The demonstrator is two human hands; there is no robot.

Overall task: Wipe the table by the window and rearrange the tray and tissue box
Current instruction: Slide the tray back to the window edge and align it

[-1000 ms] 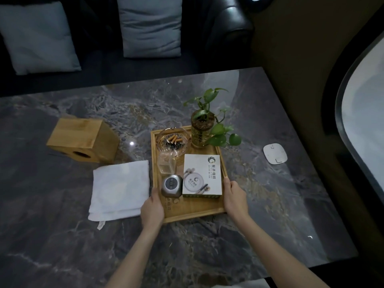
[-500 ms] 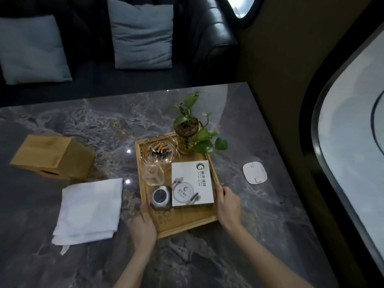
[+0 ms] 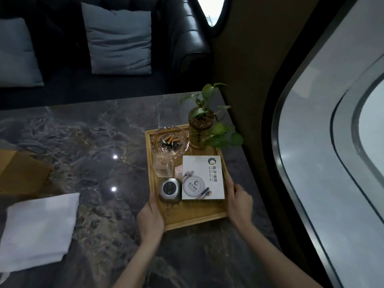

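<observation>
A wooden tray [image 3: 195, 219] lies on the dark marble table [image 3: 99, 146], close to the table's right edge by the window. It carries a glass ashtray [image 3: 169, 142] with cigarette butts, a potted green plant [image 3: 202, 126], a small clear glass, a round metal device [image 3: 169, 189] and a white printed box [image 3: 202, 177]. My left hand [image 3: 150, 218] grips the tray's left rim near its front corner. My right hand [image 3: 239, 199] grips the right rim. The wooden tissue box [image 3: 20, 171] sits at the far left, partly cut off. A folded white cloth [image 3: 39, 227] lies in front of it.
A dark leather sofa [image 3: 187, 38] with two grey cushions [image 3: 118, 40] runs behind the table. A brown wall panel and a large curved window [image 3: 332, 142] stand just right of the table edge.
Both hands have slid the tray to the right, up to the table's window-side edge, and it now hides the small white pad. The view swung right.
</observation>
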